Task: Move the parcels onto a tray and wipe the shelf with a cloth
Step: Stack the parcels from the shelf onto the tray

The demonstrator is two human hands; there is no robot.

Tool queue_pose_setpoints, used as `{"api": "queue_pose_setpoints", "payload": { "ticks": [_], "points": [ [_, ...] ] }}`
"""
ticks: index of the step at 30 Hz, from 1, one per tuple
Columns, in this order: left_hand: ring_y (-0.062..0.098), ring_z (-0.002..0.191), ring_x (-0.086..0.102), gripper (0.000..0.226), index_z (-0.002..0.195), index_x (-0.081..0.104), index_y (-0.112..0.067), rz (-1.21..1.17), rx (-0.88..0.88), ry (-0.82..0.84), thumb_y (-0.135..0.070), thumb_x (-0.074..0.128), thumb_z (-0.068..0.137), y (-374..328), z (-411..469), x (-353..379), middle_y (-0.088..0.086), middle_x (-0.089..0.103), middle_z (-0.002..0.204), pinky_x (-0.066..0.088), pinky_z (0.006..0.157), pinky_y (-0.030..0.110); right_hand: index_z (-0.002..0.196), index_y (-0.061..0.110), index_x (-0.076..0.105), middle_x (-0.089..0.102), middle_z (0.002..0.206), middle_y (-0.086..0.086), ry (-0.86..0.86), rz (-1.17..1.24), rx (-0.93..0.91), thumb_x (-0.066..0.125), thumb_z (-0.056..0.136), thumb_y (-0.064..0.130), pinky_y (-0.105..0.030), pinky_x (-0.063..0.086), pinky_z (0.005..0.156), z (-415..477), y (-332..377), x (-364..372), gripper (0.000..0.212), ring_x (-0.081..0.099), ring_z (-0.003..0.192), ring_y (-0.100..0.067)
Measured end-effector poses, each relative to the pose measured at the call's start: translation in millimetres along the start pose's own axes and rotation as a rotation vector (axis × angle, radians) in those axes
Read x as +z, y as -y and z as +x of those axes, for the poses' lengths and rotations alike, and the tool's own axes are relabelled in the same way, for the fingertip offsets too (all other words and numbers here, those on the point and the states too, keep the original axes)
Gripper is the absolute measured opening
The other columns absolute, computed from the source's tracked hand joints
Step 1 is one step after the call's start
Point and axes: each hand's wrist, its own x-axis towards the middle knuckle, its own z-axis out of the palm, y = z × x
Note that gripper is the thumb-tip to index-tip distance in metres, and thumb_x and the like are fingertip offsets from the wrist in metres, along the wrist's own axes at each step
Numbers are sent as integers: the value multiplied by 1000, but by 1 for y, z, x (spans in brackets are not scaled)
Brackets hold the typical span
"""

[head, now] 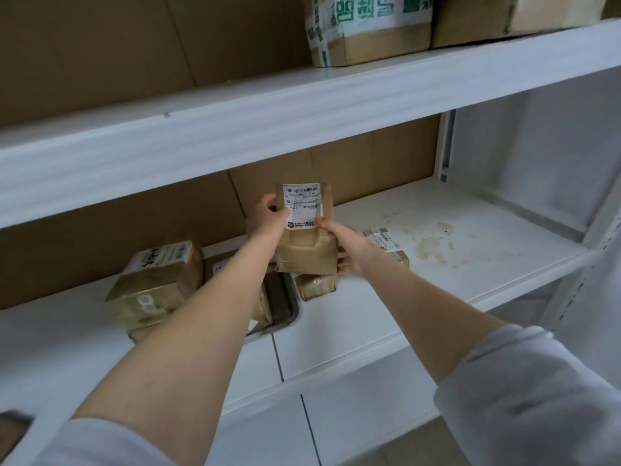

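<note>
Parcel-moving step. Left hand (268, 215) and right hand (346, 245) both grip upright parcel (304, 243) above tray (289, 311). Next: lower it into tray below hands.

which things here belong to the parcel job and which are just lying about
Job: held parcel, left hand, right hand, tray, left parcel, small parcel, labelled parcel, stained shelf.
Lying about: upper-shelf boxes, cardboard backing.
</note>
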Motion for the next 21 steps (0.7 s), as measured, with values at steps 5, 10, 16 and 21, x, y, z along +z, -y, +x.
{"api": "queue_pose_setpoints", "payload": {
  "ticks": [5,10,16,21],
  "points": [
    [21,117,56,42,138,46,-21,82,-35,-72,-19,48,97,15,0,-34,2,52,139,41,76,22,122,14,51,58,113,-7,24,-28,14,74,73,55,-40,51,85,-7,-1,32,68,57,99,-27],
    [9,77,51,36,134,50,-21,244,-18,-103,-22,44,99,26,12,-63,-1,59,129,37,52,16,109,19,50,61,96,-5,103,-38,72,72,73,60,-37,53,70,-15,3,66,59,60,88,-24],
    [19,78,63,25,110,63,-14,432,-60,-35,-26,45,97,40,26,-94,3,67,100,46,60,27,120,15,54,64,95,-9,125,-89,97,72,72,61,-37,57,65,-17,6,106,69,64,86,-26],
    [18,69,59,28,113,61,-8,411,-143,-15,-22,48,93,51,38,-108,6,65,95,39,49,24,126,14,50,60,100,-15,120,-198,113,69,69,67,-42,56,77,-15,5,127,80,63,96,-34]
  ]
}}
